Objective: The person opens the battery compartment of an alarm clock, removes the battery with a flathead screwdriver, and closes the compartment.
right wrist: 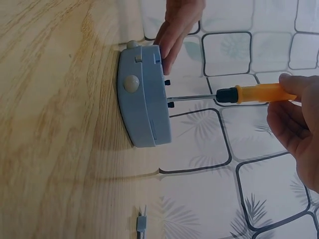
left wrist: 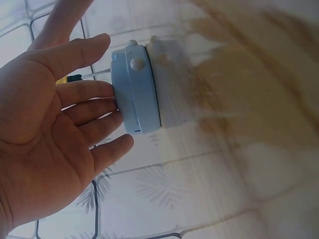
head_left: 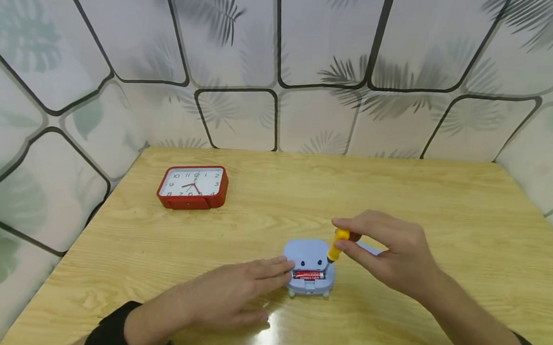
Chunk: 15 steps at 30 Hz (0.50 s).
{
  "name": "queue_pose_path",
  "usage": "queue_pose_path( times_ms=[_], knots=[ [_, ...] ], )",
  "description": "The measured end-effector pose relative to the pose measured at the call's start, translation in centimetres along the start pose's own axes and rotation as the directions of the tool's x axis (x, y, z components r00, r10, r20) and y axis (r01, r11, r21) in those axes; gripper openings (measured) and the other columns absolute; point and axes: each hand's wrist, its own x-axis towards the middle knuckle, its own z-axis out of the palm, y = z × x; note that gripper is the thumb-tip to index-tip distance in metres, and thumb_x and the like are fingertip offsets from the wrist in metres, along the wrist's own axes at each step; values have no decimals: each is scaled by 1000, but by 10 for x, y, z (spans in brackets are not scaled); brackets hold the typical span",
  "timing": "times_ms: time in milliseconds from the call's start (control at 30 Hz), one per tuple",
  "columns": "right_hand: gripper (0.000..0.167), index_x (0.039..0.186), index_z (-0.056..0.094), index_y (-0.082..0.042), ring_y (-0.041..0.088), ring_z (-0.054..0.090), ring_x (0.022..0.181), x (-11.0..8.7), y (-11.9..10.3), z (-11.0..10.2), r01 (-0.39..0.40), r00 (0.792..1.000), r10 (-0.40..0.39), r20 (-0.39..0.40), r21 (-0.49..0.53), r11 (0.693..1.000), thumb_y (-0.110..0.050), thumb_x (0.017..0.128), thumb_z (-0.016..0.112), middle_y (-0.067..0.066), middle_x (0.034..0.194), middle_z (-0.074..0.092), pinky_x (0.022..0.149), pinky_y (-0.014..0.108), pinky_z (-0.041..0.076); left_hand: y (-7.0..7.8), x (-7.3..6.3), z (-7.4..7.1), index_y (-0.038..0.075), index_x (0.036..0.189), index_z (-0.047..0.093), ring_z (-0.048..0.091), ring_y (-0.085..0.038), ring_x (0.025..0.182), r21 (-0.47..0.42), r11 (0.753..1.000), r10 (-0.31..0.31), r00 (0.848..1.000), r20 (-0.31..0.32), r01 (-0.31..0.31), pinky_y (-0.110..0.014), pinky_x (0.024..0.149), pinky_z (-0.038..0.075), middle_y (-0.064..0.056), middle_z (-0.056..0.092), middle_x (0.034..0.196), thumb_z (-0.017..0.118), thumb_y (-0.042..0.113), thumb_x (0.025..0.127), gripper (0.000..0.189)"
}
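Soft blue, bright yellow and red against yellowish wood grain and a leafy print.
At the lower centre of the head view, a light-blue device (head_left: 306, 251) with black pegs (head_left: 320, 262) and off-white feet (right wrist: 131, 83) shows a red battery (head_left: 308, 275) with white lettering; the screwdriver (head_left: 338, 245) there has a yellow handle, black collar and silvery shaft. The red clock (head_left: 193, 186), left of centre, carries dark numerals on white. Streaky grain runs across the pale yellow-brown tabletop (head_left: 420, 201). Above, the whitish-grey wall covering (head_left: 321, 39) bears rounded cells outlined in black and grey, with grey fronds and, at left, muted green leaves. Black sleeves (head_left: 114, 328) edge the bottom.
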Motion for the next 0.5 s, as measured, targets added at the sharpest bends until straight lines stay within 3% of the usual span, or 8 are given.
queue_pose_path(
  times_ms=[233, 500],
  knots=[
    [38, 105, 80, -3, 7, 65, 73, 1, 0, 2, 19, 1000, -18, 20, -27, 999, -38, 104, 68, 0, 83, 76, 69, 13, 58, -1, 1, -1, 11, 164, 41, 31, -17, 162, -10, 1000, -1, 1000, 6, 1, -39, 128, 38, 0, 30, 176, 66, 34, 106, 67],
    [39, 102, 78, -6, 8, 65, 71, 0, -3, -2, -22, 996, 26, 89, -48, 999, -43, 103, 66, -1, 83, 75, 66, 14, 55, -1, 1, -1, 11, 164, 41, 31, -18, 162, -15, 1000, 3, 1000, 1, -3, -39, 128, 38, -1, 30, 176, 65, 34, 106, 67]
  ],
)
